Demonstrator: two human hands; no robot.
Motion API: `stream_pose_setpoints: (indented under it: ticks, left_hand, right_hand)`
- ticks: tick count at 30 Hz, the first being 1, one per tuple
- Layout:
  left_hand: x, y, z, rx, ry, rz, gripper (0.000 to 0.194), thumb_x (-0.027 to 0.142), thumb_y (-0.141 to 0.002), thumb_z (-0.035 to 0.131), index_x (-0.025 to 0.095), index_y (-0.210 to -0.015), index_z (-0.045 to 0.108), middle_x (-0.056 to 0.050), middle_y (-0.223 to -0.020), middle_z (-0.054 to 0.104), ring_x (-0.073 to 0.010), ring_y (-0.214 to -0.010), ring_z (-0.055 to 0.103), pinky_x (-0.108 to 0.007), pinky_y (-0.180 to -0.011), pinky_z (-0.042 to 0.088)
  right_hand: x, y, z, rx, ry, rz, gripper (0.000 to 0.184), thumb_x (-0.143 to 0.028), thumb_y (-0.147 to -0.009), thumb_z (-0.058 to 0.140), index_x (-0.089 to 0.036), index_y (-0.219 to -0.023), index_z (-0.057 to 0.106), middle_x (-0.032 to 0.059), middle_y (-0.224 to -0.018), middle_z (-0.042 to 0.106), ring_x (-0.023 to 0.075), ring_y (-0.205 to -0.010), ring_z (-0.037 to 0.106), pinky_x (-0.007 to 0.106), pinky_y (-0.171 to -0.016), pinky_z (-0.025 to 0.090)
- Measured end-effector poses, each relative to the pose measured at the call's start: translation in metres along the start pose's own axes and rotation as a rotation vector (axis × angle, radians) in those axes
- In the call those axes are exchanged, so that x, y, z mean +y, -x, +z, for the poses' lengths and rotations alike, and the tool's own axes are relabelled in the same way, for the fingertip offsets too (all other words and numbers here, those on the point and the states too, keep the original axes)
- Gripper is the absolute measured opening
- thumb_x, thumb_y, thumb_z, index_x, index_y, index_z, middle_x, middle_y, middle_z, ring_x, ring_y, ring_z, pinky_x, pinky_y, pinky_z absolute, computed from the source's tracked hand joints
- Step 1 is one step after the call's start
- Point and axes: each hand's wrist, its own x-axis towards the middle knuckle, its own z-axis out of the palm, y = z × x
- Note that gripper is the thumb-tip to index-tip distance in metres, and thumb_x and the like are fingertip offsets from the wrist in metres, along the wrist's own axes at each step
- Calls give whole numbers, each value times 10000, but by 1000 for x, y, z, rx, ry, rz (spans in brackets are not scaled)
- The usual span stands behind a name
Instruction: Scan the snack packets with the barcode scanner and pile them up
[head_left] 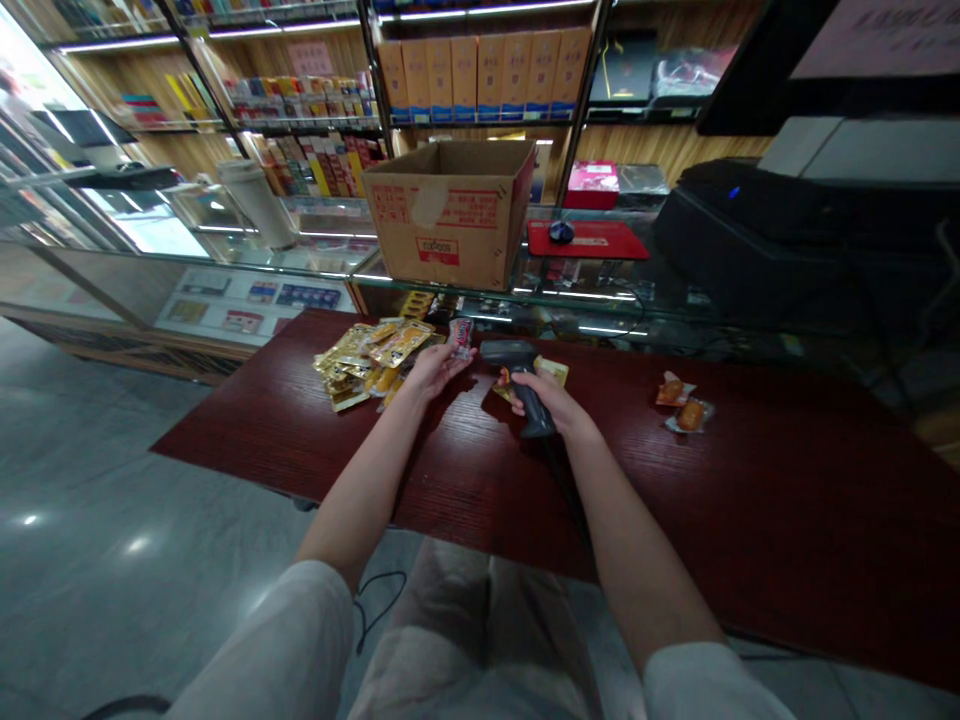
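My left hand holds a small snack packet with red and pale print, in front of the barcode scanner's head. Wrapped around the handle of a dark barcode scanner is my right hand; the scanner points left toward the packet, and its cable runs down off the table edge. Beside my left wrist lies a heap of gold and yellow snack packets. A flat gold packet shows partly behind the scanner. Farther right are two clear-wrapped brown snacks.
An open cardboard box stands on the glass counter behind the dark red table. Right of it are a red mat with a mouse and a large black machine. Stocked shelves line the back.
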Motion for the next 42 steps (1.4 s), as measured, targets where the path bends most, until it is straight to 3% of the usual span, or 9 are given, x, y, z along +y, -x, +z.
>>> stream_pose_setpoints:
  ticks: [16,19,24,27,31,34,38,40,42]
  left_hand:
    - [-11,-11,-8,-100,-219,153,31,159,-849,632,156,-846,601,-43,-791,699,-177,-800,683,-389,-908,539]
    - [-7,-12,-8,6,-505,376,60,170,-849,596,155,-897,628,-39,-805,681,-197,-881,669,-365,-912,524]
    - [12,1,-12,328,-1128,890,418,171,-870,559,187,-1280,634,-127,-1192,643,-273,-1153,586,-425,-1026,448]
    - [23,10,-20,538,-1414,909,487,157,-891,506,208,-1363,615,-169,-1316,577,-338,-1237,525,-498,-1063,391]
    - [28,11,-33,676,-1605,732,504,136,-879,458,154,-1350,636,-224,-1346,569,-417,-1253,491,-563,-1031,376]
    - [28,9,-39,681,-1646,649,465,231,-914,454,120,-1324,644,-254,-1309,600,-443,-1244,495,-596,-1024,363]
    - [25,12,-30,700,-1640,792,511,398,-945,475,127,-1360,597,-232,-1425,542,-429,-1377,388,-610,-1127,239]
    - [18,15,-19,564,-1652,880,483,398,-962,459,149,-1352,597,-200,-1444,533,-384,-1397,380,-564,-1154,221]
    - [3,17,-5,285,-1673,908,454,420,-972,461,172,-1318,620,-174,-1405,565,-342,-1343,446,-507,-1139,268]
  right_hand:
    - [1,2,9,-46,71,16,343,-333,-661,783,-180,-876,563,-9,-721,659,74,-418,471,232,-380,383]
    - [3,1,5,-45,48,12,313,-331,-693,752,-182,-896,566,43,-847,721,76,-441,488,235,-388,392]
    - [4,-2,-1,17,-8,-46,337,-351,-699,731,-172,-950,594,73,-924,739,69,-437,459,238,-384,377]
    - [2,-2,-3,64,-9,-62,368,-369,-662,746,-168,-937,606,71,-886,732,71,-433,454,236,-372,358]
    - [-7,3,-5,87,10,-84,367,-376,-638,763,-174,-896,600,54,-819,721,75,-426,456,238,-380,360]
    - [-16,9,-8,96,57,-67,359,-391,-652,761,-180,-888,593,-2,-617,641,93,-422,455,238,-398,361]
    - [-27,17,-23,163,144,-30,342,-427,-668,750,-191,-845,578,-43,-454,522,109,-403,454,235,-404,359]
    - [-30,19,-33,227,160,-60,342,-420,-655,761,-195,-831,574,-31,-471,541,110,-411,464,237,-405,371]
    - [-31,20,-43,285,147,-104,344,-405,-639,773,-201,-836,578,-16,-517,576,113,-426,473,243,-404,382]
